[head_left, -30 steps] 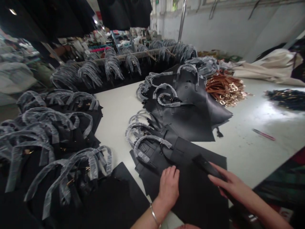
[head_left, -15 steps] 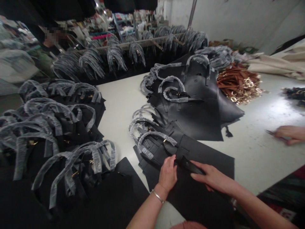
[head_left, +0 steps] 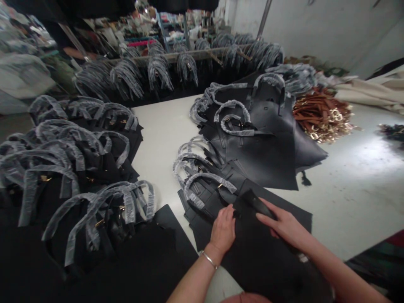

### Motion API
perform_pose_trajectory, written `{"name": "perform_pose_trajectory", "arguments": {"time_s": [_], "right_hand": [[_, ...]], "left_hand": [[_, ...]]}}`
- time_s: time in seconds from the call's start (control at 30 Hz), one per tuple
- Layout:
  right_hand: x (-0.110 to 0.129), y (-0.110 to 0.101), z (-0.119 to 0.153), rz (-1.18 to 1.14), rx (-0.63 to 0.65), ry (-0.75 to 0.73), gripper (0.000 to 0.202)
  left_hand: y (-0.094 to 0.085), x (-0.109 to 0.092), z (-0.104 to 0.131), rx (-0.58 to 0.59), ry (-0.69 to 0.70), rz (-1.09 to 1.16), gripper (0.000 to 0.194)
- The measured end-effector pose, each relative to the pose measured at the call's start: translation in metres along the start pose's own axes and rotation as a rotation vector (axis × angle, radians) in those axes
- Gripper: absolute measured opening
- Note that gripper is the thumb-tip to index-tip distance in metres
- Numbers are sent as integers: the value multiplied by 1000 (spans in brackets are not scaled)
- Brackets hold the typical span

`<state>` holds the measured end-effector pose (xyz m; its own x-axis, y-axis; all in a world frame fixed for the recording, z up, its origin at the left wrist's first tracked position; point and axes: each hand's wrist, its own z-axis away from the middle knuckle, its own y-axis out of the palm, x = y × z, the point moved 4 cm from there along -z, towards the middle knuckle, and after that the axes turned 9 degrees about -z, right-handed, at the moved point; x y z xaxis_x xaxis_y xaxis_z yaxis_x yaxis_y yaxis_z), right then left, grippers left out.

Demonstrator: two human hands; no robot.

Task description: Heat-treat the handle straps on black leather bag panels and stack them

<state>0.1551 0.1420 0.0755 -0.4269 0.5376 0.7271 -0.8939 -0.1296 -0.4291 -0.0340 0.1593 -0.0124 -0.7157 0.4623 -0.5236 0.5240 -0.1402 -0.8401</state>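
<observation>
My left hand (head_left: 222,230), with a bangle at the wrist, rests palm down on a black leather bag panel (head_left: 271,261). Its fingertips lie beside a small dark tab below the buckle of a plastic-wrapped handle (head_left: 210,179). To its right, my right hand (head_left: 284,223) is closed on a long black leather strap (head_left: 260,206), thumb on the near side. The strap's end points away from me over the panel, while its other part runs back under my forearm. Several more panels with wrapped handles lie fanned underneath.
Black bag pieces with wrapped handles (head_left: 63,168) are piled on the left. Farther back lie a black bag (head_left: 268,155) and a heap of brown straps with gold clasps (head_left: 325,115). Wrapped handles (head_left: 158,71) hang on a rail behind the white table (head_left: 164,130).
My right hand has shifted slightly right with the strap, whose end is now raised more. My left hand stays in place. Another person's hand at the right edge has left the view.
</observation>
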Motion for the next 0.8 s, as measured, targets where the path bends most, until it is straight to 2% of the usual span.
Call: {"name": "perform_pose_trajectory", "arguments": {"time_s": [0.07, 0.13, 0.2, 0.3, 0.37, 0.43, 0.5, 0.57, 0.67, 0.8], "right_hand": [[-10, -17, 1, -47, -23, 40, 68], [-20, -26, 2, -108, 19, 98, 68], [-27, -26, 1, -182, 85, 155, 68], [-28, -14, -7, -278, 142, 199, 69], [-23, -8, -17, -296, 102, 153, 66], [-15, -8, -24, -274, 9, 52, 64], [-9, -11, -23, -239, -67, -23, 64], [-7, -16, -12, -183, -68, -31, 68], [-11, -15, 17, -77, 64, 18, 72], [-25, 11, 50, -49, 331, 116, 69]], "left_hand": [[-1, -4, -2, 28, 25, -45, 36], [-3, -6, -4, 44, 34, -65, 34], [-4, -6, -6, 52, 49, -73, 34], [-6, -7, -8, 61, 78, -83, 33], [-6, -8, -8, 62, 83, -89, 32], [-7, -8, -7, 59, 78, -93, 33], [-6, -8, -6, 56, 73, -90, 33], [-5, -6, -7, 54, 72, -74, 33], [-5, 2, -10, 52, 92, -41, 34], [-3, 15, -19, 102, 169, 11, 29]]}}
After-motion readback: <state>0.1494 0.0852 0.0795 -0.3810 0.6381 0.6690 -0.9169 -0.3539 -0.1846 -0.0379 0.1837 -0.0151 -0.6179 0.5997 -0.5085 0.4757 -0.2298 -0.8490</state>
